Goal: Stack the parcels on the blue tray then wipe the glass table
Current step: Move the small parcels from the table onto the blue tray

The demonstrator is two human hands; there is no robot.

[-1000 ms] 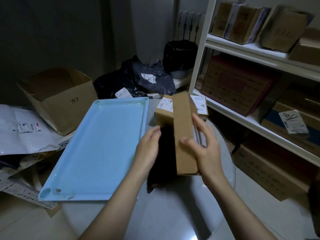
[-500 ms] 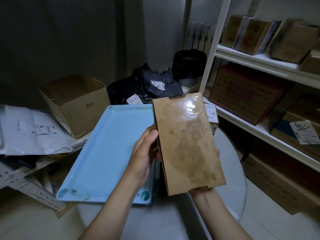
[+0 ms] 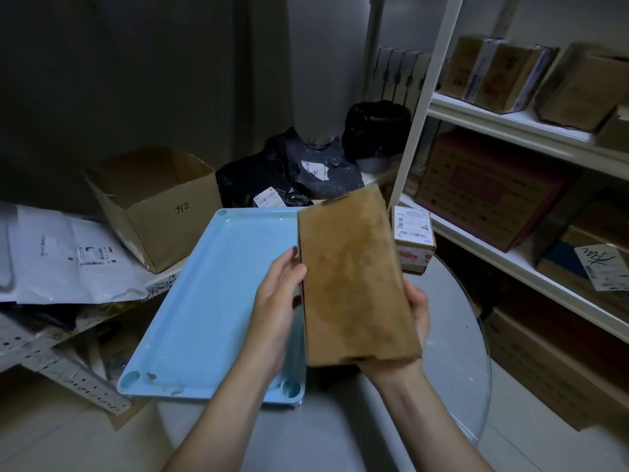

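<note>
While glare has left the flat brown cardboard parcel [image 3: 354, 284], my left hand [image 3: 275, 301] and right hand [image 3: 417, 311] still clamp it, hiding the light blue plastic tray's [image 3: 211, 301] right edge.

The flat parcel [image 3: 354, 281] sits between the left hand [image 3: 275, 301] and the right hand [image 3: 417, 318], raised above the counter [image 3: 452, 352]. The tray [image 3: 211, 301] lies on the counter left of the left hand. A small parcel [image 3: 413, 238] rests on the counter beyond the right hand. The open box [image 3: 153, 202] stands behind the tray, and the shelves [image 3: 510, 131] rise right of the right hand.
</note>
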